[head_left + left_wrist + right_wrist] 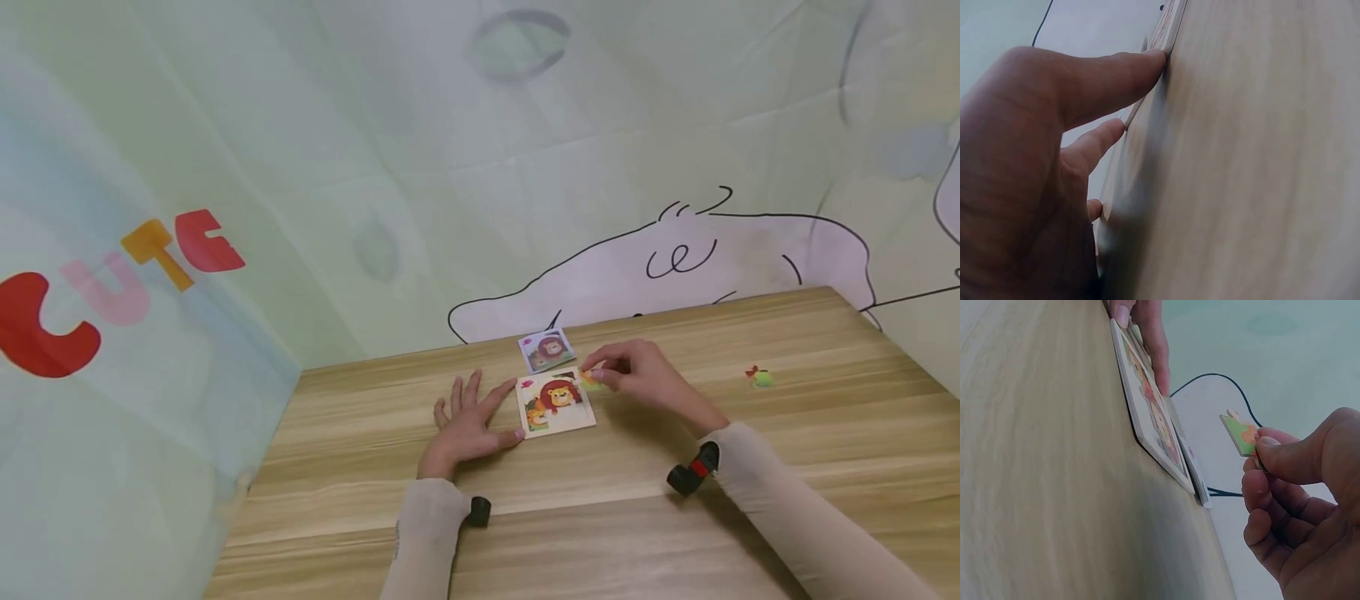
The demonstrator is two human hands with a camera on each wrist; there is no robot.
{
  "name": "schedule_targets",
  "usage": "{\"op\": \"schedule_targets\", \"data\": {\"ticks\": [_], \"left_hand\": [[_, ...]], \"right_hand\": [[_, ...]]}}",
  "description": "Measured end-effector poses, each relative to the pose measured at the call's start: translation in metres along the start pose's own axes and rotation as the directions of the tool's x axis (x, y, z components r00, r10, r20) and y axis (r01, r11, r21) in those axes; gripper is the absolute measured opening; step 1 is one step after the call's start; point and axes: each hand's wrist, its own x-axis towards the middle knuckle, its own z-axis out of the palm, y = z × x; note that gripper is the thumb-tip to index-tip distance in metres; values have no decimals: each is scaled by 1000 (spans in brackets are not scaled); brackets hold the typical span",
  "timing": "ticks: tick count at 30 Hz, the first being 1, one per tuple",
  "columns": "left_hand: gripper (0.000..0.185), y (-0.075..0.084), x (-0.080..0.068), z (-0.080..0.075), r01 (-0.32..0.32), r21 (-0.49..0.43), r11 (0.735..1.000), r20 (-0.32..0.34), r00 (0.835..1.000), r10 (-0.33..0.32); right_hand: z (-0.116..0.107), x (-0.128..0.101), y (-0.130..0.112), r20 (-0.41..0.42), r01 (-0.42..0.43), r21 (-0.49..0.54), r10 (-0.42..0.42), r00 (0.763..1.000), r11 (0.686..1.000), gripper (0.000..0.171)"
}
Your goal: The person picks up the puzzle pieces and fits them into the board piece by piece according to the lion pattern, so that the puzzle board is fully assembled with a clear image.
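Note:
A square puzzle board (576,419) with a lion picture lies on the table, part of its lower right bare. My left hand (467,427) lies beside it with fingers spread, thumb and index fingertip touching its left edge. In the left wrist view the thumb (1110,84) presses against the board's edge. My right hand (647,377) is just off the board's upper right corner. Between thumb and fingers it pinches a green and orange puzzle piece (1238,435), held above the table in the right wrist view.
Behind the board lies a picture card (546,353) with a similar lion. Another puzzle piece (762,378), green with red, lies farther right on the wooden table (585,533). A printed cloth (390,167) hangs along the table's back and left.

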Motion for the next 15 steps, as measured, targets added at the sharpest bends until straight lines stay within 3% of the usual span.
{"op": "schedule_targets", "data": {"ticks": [15], "left_hand": [[82, 1, 0, 0, 3, 7, 1000, 10, 1000, -3]], "right_hand": [[21, 2, -5, 63, 7, -34, -5, 998, 999, 17]]}}
